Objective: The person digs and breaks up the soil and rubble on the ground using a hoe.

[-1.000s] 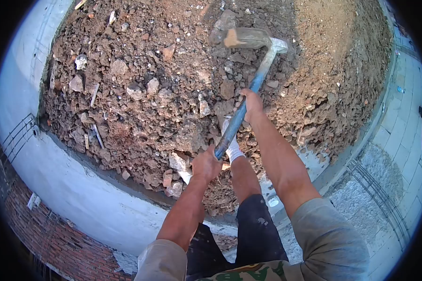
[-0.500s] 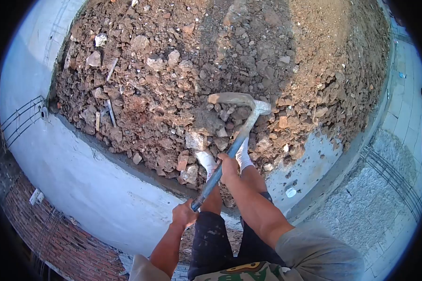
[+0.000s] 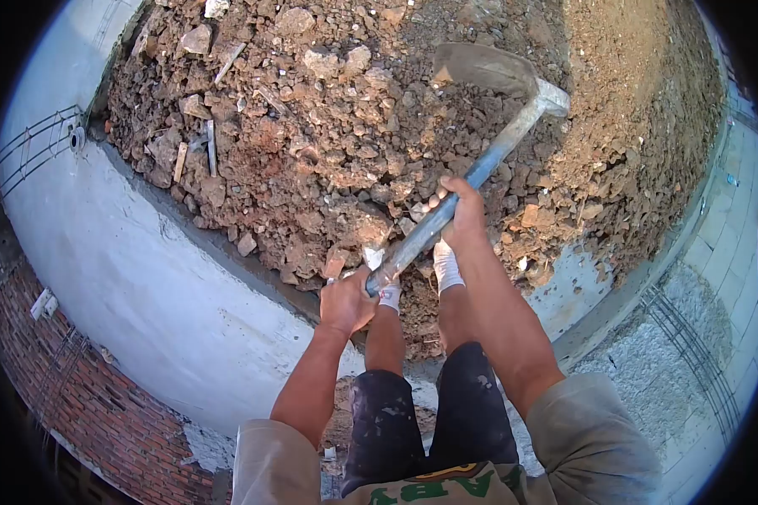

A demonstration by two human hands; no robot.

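Observation:
A hoe (image 3: 505,143) with a blue, worn handle slants from lower left to upper right. My left hand (image 3: 346,303) is wrapped round the lower end of its handle. Farther up, about mid-handle, my right hand (image 3: 466,212) grips it with curled fingers. The broad metal blade (image 3: 488,69) points left from the handle's top, over or against the soil; contact is hard to tell. Brown soil with stones (image 3: 312,177) lies under the hoe and around my feet in white socks.
A pale concrete wall (image 3: 177,286) curves along the left and bottom of the soil. Bent rebar (image 3: 38,147) sticks out at the left, more rebar (image 3: 691,358) at the right. Brickwork (image 3: 84,379) shows at lower left, paving (image 3: 737,244) at the right. Thin sticks (image 3: 211,147) lie on the soil.
Half a second ago the blade was lower and nearer my feet; now it is farther up and right. Both hands have risen with the handle and still hold it.

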